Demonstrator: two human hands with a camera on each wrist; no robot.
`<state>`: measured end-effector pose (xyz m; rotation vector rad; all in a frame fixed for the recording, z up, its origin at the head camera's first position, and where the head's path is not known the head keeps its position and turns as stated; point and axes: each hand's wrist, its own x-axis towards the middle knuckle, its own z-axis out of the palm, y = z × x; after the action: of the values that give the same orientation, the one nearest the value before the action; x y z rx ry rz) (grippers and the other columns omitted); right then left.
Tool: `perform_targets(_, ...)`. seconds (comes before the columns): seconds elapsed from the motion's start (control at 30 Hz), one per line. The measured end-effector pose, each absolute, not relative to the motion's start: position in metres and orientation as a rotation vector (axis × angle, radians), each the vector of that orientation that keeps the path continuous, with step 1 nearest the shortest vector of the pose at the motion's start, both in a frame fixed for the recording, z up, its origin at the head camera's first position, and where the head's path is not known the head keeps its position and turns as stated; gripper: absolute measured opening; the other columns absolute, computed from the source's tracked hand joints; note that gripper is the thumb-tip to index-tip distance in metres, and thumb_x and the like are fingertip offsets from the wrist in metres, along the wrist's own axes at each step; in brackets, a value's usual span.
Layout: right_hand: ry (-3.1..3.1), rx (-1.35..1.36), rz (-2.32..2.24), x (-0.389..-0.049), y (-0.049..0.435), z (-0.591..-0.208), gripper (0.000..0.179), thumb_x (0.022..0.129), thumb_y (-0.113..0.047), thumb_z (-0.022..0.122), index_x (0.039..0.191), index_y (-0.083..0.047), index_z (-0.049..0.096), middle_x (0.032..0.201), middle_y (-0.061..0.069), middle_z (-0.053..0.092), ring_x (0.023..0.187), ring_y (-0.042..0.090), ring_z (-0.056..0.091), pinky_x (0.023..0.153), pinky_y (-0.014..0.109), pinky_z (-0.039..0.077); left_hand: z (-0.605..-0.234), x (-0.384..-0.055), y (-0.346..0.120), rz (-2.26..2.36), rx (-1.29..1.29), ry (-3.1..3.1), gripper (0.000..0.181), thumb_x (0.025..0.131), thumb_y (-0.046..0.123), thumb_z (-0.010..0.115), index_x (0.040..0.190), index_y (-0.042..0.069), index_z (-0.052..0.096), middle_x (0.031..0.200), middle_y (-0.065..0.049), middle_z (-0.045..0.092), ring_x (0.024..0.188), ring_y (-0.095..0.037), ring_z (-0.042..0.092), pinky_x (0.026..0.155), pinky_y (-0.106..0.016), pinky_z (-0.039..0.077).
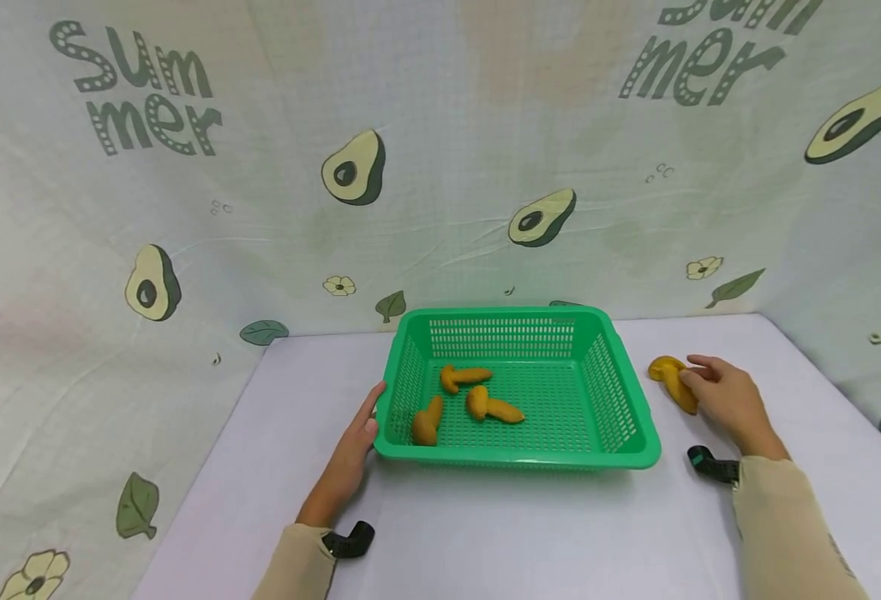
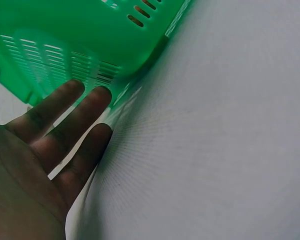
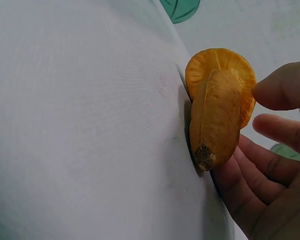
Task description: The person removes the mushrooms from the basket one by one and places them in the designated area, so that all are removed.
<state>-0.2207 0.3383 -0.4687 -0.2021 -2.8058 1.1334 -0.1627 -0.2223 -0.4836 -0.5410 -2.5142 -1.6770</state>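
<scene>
A green mesh basket [image 1: 511, 457] stands on the white table [image 1: 545, 533], a printed cloth [image 1: 440, 100] hanging behind it; three mushrooms [image 1: 478, 402] lie inside, toward its left. The left hand [image 1: 344, 462], fingers straight and spread, rests against the basket's left side. To the basket's right lies a loose mushroom [image 1: 678, 390] — the basket's wall stands between it and the others — orange-yellow, with a gilled cap, thick stem and dark, rough stem end. The right hand [image 1: 733, 398] touches it, fingers loosely spread
</scene>
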Motion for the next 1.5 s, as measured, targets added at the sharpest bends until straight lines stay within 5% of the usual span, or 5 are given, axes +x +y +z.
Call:
perform_targets(0.23, -2.803, -0.219, 1.157, -0.221, 0.335, -0.468, 0.069, 0.104, -0.041, 0.048, 0.149, 0.011, 0.034, 0.134, 0.039, 0.049, 0.116, 0.051, 0.050, 0.092, 0.062, 0.045, -0.482, -0.162, -0.223, -1.657, -0.528, -2.519, 0.052, 0.110, 0.031, 0.028, 0.161, 0.028, 0.021, 0.165, -0.006, 0.020, 0.149, -0.036, 0.019, 0.111, -0.070, 0.016)
perform_targets(0.5, -2.826, -0.195, 1.146, -0.219, 0.336, -0.469, 0.069, 0.104, -0.041, 0.050, 0.146, 0.012, 0.037, 0.133, 0.038, 0.050, 0.115, 0.050, 0.051, 0.090, 0.060, 0.047, -0.483, -0.163, -0.222, -1.663, -0.536, -2.519, 0.051, 0.110, 0.031, 0.027, 0.161, 0.029, 0.022, 0.165, -0.006, 0.020, 0.150, -0.035, 0.017, 0.112, -0.069, 0.015)
perform_targets(0.8, -2.811, -0.237, 1.142, -0.222, 0.343, -0.470, 0.063, 0.105, -0.039, 0.047, 0.142, 0.012, 0.044, 0.130, 0.036, 0.054, 0.097, 0.038, 0.063, 0.069, 0.031, 0.049, -0.480, -0.163, -0.221, -1.677, -0.518, -2.522, 0.050, 0.110, 0.035, 0.026, 0.160, 0.034, 0.022, 0.165, -0.002, 0.020, 0.150, -0.033, 0.018, 0.112, -0.069, 0.016)
perform_targets(1.17, -2.797, -0.263, 1.169, -0.221, 0.345, -0.471, 0.061, 0.105, -0.037, 0.045, 0.142, 0.011, 0.044, 0.127, 0.034, 0.055, 0.094, 0.036, 0.066, 0.067, 0.028, 0.050, -0.482, -0.161, -0.221, -1.649, -0.543, -2.514, 0.052, 0.110, 0.029, 0.026, 0.162, 0.026, 0.021, 0.165, -0.007, 0.019, 0.150, -0.037, 0.017, 0.111, -0.070, 0.015)
perform_targets(1.5, -2.719, -0.340, 1.358, -0.212, 0.354, -0.461, 0.066, 0.105, -0.045, 0.041, 0.148, 0.006, 0.042, 0.130, 0.031, 0.057, 0.083, 0.014, 0.066, 0.062, 0.017, 0.050, -0.482, -0.161, -0.221, -1.658, -0.542, -2.516, 0.052, 0.110, 0.029, 0.026, 0.162, 0.028, 0.021, 0.166, -0.006, 0.019, 0.150, -0.035, 0.016, 0.112, -0.069, 0.014)
